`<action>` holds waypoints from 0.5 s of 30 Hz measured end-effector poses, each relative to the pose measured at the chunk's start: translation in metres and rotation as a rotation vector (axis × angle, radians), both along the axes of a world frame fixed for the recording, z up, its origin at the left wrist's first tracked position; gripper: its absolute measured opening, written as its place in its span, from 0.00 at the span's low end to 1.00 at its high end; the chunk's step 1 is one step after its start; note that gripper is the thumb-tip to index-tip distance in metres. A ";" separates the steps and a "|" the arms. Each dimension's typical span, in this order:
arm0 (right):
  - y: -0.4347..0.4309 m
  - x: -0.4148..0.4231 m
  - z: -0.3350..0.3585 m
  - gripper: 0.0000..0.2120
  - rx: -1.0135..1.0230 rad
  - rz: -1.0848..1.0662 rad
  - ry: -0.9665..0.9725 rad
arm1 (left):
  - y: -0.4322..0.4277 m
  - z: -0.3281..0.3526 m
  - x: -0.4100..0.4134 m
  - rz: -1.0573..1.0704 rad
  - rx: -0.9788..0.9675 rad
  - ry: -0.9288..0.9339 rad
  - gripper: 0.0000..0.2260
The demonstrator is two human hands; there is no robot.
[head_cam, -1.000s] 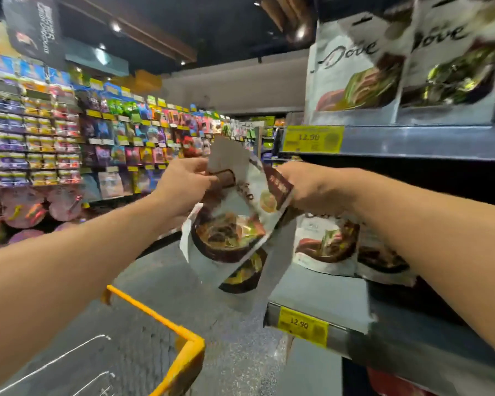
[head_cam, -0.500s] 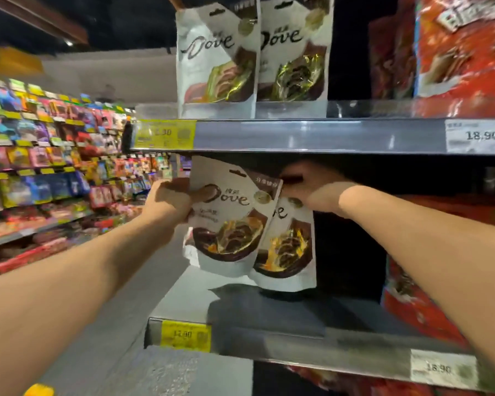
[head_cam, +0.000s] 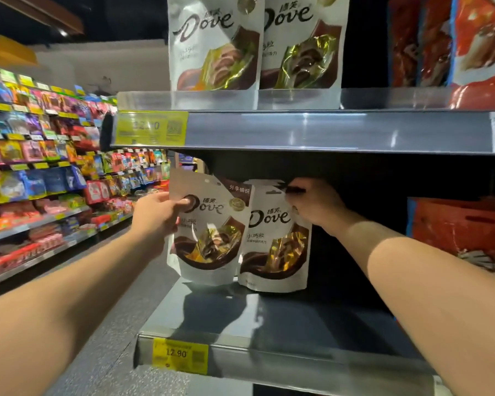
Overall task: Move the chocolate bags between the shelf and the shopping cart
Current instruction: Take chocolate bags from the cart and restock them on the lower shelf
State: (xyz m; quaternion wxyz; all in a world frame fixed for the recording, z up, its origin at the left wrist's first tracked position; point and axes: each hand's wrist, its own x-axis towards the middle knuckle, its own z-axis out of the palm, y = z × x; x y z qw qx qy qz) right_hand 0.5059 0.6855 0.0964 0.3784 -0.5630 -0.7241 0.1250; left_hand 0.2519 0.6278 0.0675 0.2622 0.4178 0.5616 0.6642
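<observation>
White left Dove bag [head_cam: 212, 247] hangs below the left hand [head_cam: 155, 217], pinched at its upper edge; right hand [head_cam: 312, 205] grips the right Dove bag [head_cam: 275, 252] at its top corner; below both grips, the 2 bags meet the metal shelf [head_cam: 269, 321].

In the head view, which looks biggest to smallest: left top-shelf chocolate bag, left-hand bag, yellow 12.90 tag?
1. left top-shelf chocolate bag, maybe only because it is nearer
2. left-hand bag
3. yellow 12.90 tag
</observation>
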 end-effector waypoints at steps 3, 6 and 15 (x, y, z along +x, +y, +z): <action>0.006 0.000 0.001 0.13 0.015 -0.063 -0.022 | 0.003 -0.003 -0.001 -0.007 -0.005 -0.008 0.03; 0.010 0.005 0.002 0.14 0.019 -0.120 -0.038 | 0.005 -0.003 -0.002 -0.018 -0.020 -0.031 0.04; 0.010 0.012 0.001 0.13 -0.001 -0.104 -0.006 | 0.012 -0.011 -0.007 0.029 -0.073 -0.058 0.08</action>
